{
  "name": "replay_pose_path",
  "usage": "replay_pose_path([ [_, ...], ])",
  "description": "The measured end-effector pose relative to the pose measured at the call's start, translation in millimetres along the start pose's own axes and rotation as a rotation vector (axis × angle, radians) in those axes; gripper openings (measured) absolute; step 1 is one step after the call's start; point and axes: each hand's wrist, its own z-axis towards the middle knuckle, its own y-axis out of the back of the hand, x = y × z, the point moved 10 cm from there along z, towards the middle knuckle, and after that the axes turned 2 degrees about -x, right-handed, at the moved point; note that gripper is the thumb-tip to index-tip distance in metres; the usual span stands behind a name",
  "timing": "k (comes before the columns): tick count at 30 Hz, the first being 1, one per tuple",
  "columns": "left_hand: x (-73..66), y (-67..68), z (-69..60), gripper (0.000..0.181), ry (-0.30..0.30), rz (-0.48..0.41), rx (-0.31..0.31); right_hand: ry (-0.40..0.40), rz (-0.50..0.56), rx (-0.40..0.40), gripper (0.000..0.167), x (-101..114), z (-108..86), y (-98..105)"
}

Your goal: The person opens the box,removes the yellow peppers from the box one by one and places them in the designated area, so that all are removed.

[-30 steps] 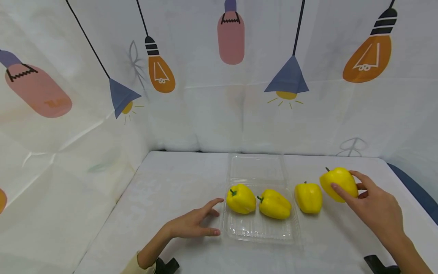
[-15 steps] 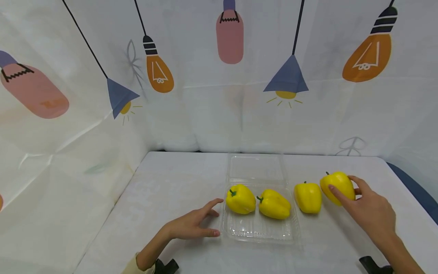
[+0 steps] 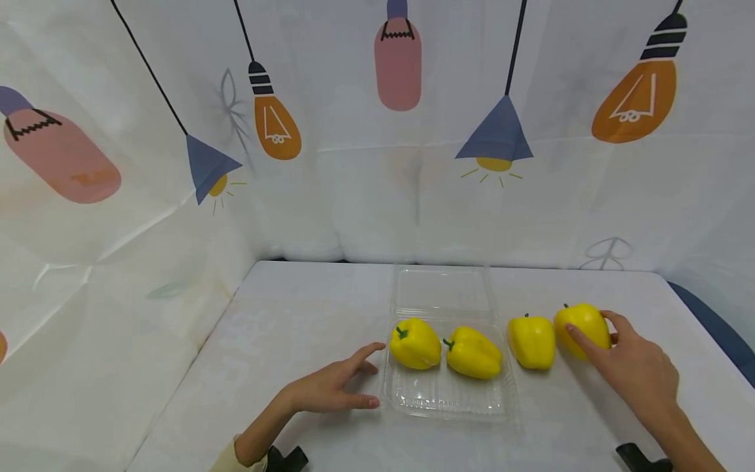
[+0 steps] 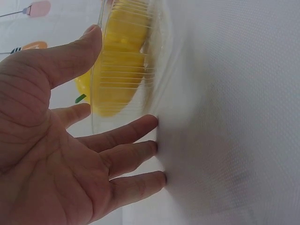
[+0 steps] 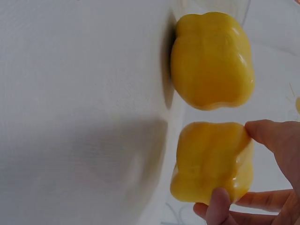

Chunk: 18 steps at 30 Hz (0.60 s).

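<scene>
My right hand (image 3: 639, 367) grips a yellow bell pepper (image 3: 580, 330), thumb on its near side and fingers at its right; in the right wrist view this held pepper (image 5: 211, 161) appears just off the table. Close to its left stands a second yellow pepper (image 3: 532, 342) on the table. Two more yellow peppers, one at left (image 3: 415, 343) and one lying on its side (image 3: 474, 353), are inside a clear plastic clamshell box (image 3: 448, 403) with its lid laid back. At the box's left wall my left hand (image 3: 333, 387) rests with fingers spread, fingertips on the table in the left wrist view.
The white table (image 3: 307, 308) reaches back to a white curtain (image 3: 354, 196) printed with lamps and bulbs. Another curtain side hangs at the left. Something dark blue (image 3: 710, 328) shows beyond the table's right edge.
The right hand has lowered the held pepper towards the table, to the right of the standing pepper. The left hand and the box have stayed in place.
</scene>
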Motion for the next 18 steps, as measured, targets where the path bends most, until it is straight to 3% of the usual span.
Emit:
replay_pose_path([
  [7, 1.2, -0.6, 0.4, 0.085, -0.018, 0.014, 0.000, -0.063, -0.001, 0.063, 0.098, -5, 1.7, -13],
  [18, 3.4, -0.7, 0.6, 0.085, -0.008, 0.018, -0.001, -0.083, -0.008, 0.099, 0.099, -6, 1.8, -18],
])
